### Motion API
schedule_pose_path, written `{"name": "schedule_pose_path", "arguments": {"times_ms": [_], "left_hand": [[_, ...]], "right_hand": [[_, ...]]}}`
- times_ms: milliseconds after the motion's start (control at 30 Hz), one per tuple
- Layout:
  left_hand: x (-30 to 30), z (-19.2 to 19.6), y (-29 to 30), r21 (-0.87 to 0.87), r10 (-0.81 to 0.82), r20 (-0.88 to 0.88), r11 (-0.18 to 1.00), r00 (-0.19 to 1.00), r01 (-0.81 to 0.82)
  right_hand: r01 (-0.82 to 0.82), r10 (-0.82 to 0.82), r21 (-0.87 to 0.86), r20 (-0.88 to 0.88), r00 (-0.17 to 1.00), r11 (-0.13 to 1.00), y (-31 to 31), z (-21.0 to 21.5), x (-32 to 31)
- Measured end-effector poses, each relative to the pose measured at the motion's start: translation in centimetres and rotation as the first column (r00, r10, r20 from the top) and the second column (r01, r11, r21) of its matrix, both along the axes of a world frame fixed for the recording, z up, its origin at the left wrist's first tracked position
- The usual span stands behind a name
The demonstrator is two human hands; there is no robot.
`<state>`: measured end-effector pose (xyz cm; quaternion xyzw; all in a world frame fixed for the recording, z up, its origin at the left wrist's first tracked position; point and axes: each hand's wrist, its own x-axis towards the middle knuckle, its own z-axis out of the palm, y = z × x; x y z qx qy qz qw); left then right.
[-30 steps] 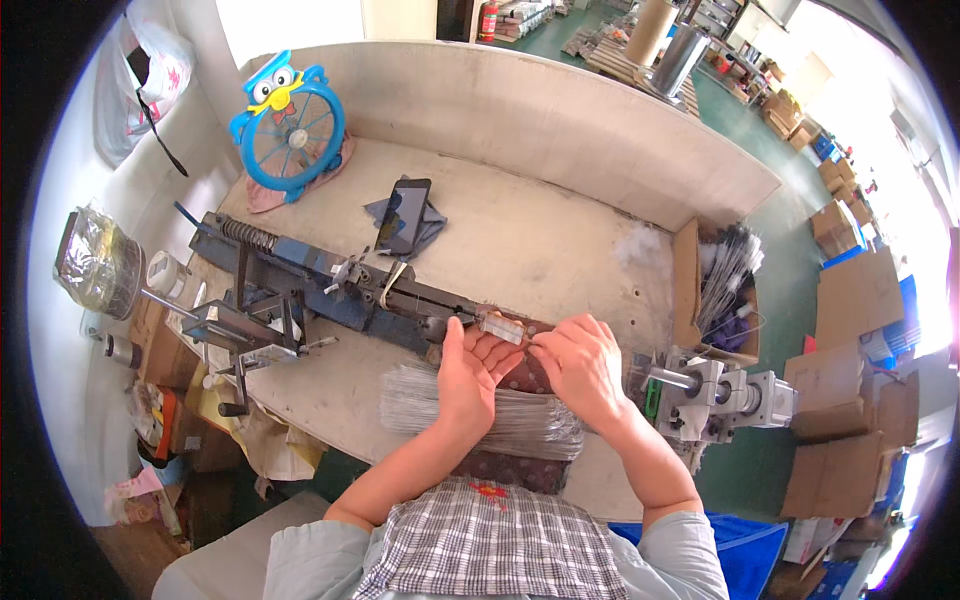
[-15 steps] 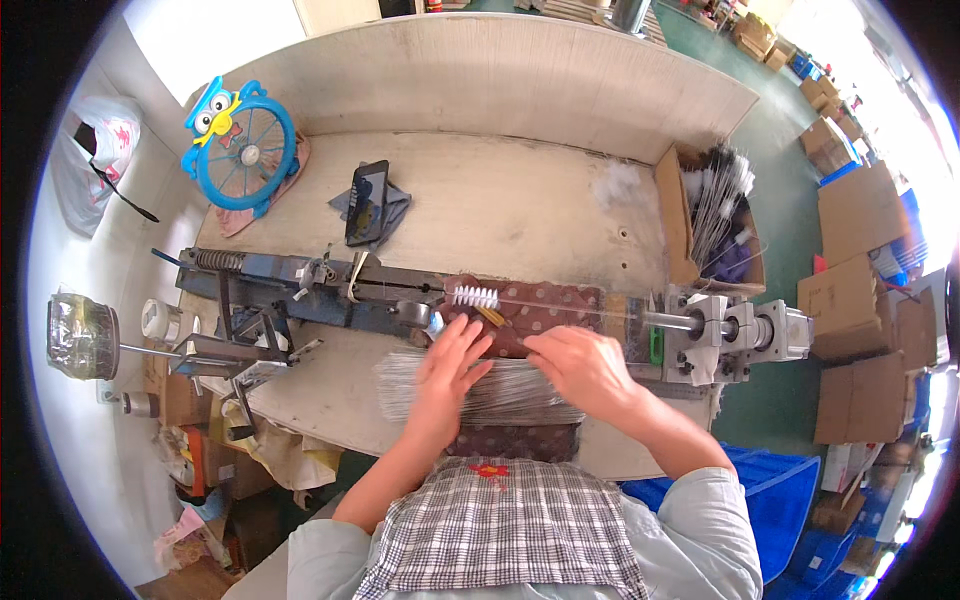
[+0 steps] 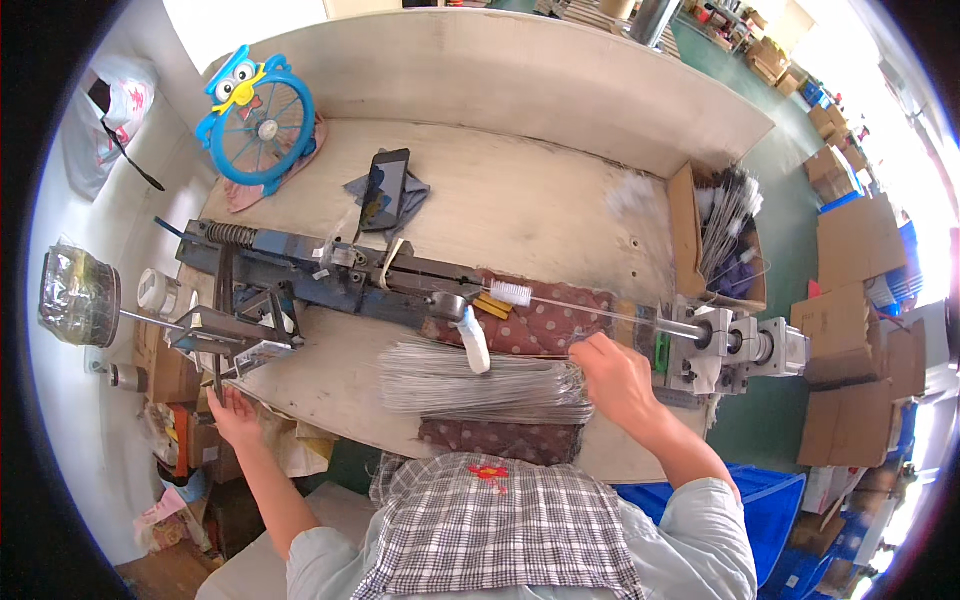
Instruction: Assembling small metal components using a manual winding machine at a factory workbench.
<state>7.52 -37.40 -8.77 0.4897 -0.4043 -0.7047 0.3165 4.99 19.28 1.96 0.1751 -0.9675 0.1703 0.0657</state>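
Note:
A white-bristled tube brush (image 3: 511, 293) on a thin wire lies stretched between the long metal clamp bar (image 3: 385, 277) and the spindle (image 3: 683, 328) on the right. My left hand (image 3: 238, 417) is at the lower left, fingers apart, by the lower end of a metal lever (image 3: 217, 375). My right hand (image 3: 612, 372) is closed, fingertips pinched together, just right of a bundle of thin metal wires (image 3: 480, 380). What the pinch holds, if anything, is too small to make out. A handle with a white grip (image 3: 475, 345) hangs over the bundle.
A dotted brown cloth (image 3: 560, 310) lies under the brush, with yellow strips (image 3: 492, 305) on it. Behind stand a blue cartoon fan (image 3: 266, 130), a phone (image 3: 385, 190) on a grey cloth, and a cardboard box (image 3: 683, 225) of wire brushes. A blue crate (image 3: 760, 500) is at lower right.
My left hand has moved from beside the brush to the lever at the lower left. My right hand has shifted slightly right and down. The white-gripped handle has come into plain sight; the bristles look denser.

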Motion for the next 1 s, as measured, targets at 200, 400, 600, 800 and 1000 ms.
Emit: {"name": "schedule_pose_path", "arguments": {"times_ms": [200,400,600,800,1000], "left_hand": [[-0.9,0.0,10.8,0.065,-0.064,-0.194,0.995,0.979,0.078],[-3.7,5.2,26.6,0.262,-0.569,-0.449,0.653,0.689,0.71],[-5.3,9.0,38.2,0.15,-0.881,-0.274,0.356,0.385,0.922],[-6.7,16.8,31.4,0.516,-0.448,-0.79,-0.115,0.419,0.849],[-4.0,13.3,32.1,0.307,-0.714,-0.639,0.104,0.286,0.946]], "right_hand": [[0.029,-0.028,0.005,-0.065,0.998,1.0,0.8,0.4,0.3],[-0.039,0.046,0.16,-0.042,0.998,0.986,2.3,1.1,0.8],[-0.031,0.038,0.113,-0.062,0.997,0.993,2.0,0.0,1.4],[0.048,-0.03,0.352,-0.057,0.998,0.935,3.0,2.5,1.6],[0.341,-0.239,0.312,-0.321,0.916,0.887,7.5,12.4,0.5]]}}
